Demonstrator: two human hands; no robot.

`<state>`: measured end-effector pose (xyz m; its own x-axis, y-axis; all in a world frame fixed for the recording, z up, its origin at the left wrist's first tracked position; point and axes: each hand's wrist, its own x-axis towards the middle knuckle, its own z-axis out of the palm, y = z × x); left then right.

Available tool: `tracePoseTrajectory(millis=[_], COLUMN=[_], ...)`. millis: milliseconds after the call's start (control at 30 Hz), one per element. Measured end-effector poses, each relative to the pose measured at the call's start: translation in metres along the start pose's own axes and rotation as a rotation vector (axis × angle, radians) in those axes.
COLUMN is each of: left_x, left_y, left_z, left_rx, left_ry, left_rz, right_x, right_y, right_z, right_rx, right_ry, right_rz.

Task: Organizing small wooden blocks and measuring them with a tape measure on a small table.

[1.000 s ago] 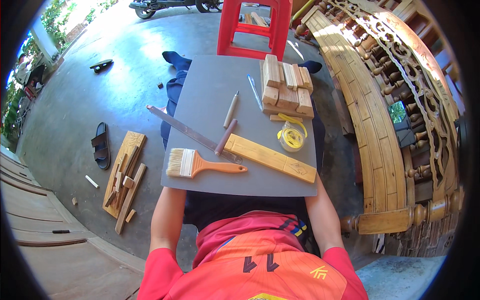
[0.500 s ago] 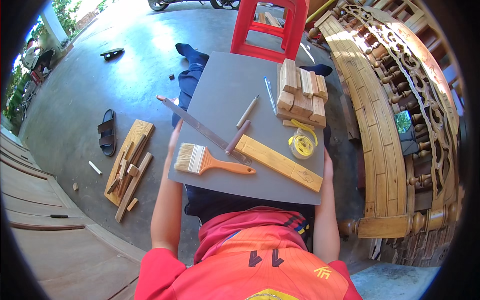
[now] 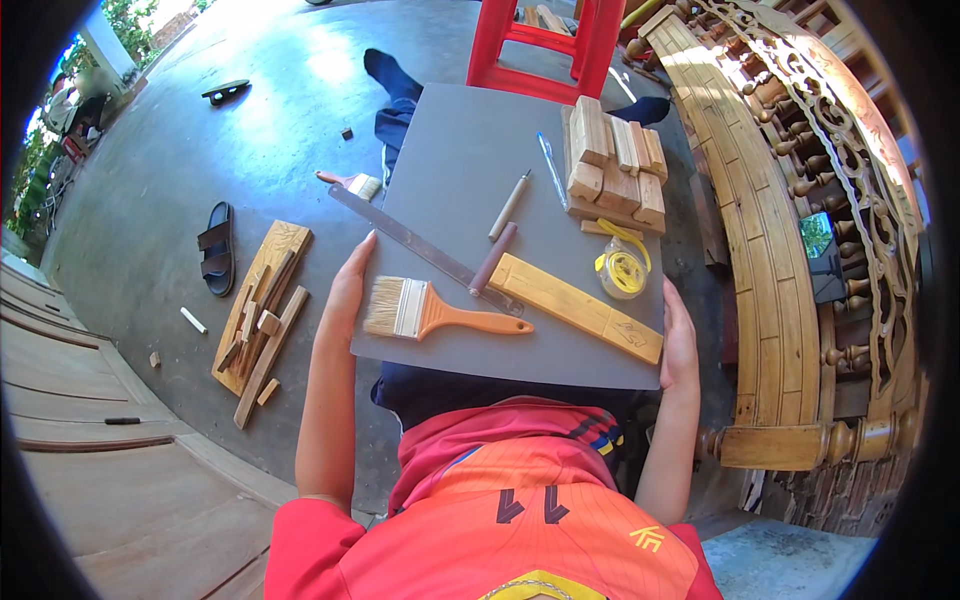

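Think of a clock on the flat grey board (image 3: 460,130) in front of you, with twelve farthest away. Your left hand (image 3: 350,275) is by the edge near nine, and your right hand (image 3: 681,338) is by the edge near four. Your right hand looks spread, with its fingers stretched out; your left is side-on, so I cannot tell if it pinches the edge. This looks like steadying the board, so try to hold both sides level and go slowly. Watch the round brown stick (image 3: 494,258) near the middle, because it could roll. The heap of pale wooden blocks (image 3: 605,185) near two may make that side heavy. Tipping toward yourself could slide the wide brush with the orange handle (image 3: 465,320) near seven. Whatever is under the board is hidden. The flat yellow wooden bar (image 3: 570,305) meets the brown stick, but I cannot tell if they are joined. The small brush with the red handle (image 3: 355,184) is just past the edge near ten; what it rests on is unclear. The red plastic stool (image 3: 480,62) near twelve is cut off on top.
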<state>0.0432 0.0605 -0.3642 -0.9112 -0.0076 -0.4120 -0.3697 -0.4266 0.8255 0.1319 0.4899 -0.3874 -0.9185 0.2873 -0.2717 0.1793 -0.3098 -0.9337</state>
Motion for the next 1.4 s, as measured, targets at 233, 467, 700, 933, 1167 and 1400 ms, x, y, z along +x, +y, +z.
tracePoseTrajectory(millis=[233, 467, 700, 933, 1167, 1400], left_x=[-0.005, -0.002, -0.007, -0.009, -0.013, -0.035], left_y=[0.0, -0.007, -0.006, -0.008, -0.012, -0.006], left_z=[0.007, 0.006, 0.011, 0.011, 0.014, 0.013], left_rx=[0.018, 0.034, 0.061, 0.111, 0.155, 0.398], left_ry=[0.056, 0.066, 0.084, 0.112, 0.136, 0.17], left_rz=[-0.021, -0.02, 0.007, -0.001, 0.059, 0.447], right_x=[-0.003, 0.002, -0.002, -0.017, -0.015, -0.048], right_y=[-0.019, -0.027, -0.027, -0.018, -0.009, -0.033], right_z=[0.015, 0.018, 0.019, 0.012, 0.017, 0.039], right_rx=[-0.242, -0.346, -0.391, -0.743, -0.805, -0.907], right_ry=[0.073, 0.08, 0.086, 0.077, 0.236, 0.276], right_rz=[-0.016, -0.014, -0.024, -0.188, -0.395, -0.697])
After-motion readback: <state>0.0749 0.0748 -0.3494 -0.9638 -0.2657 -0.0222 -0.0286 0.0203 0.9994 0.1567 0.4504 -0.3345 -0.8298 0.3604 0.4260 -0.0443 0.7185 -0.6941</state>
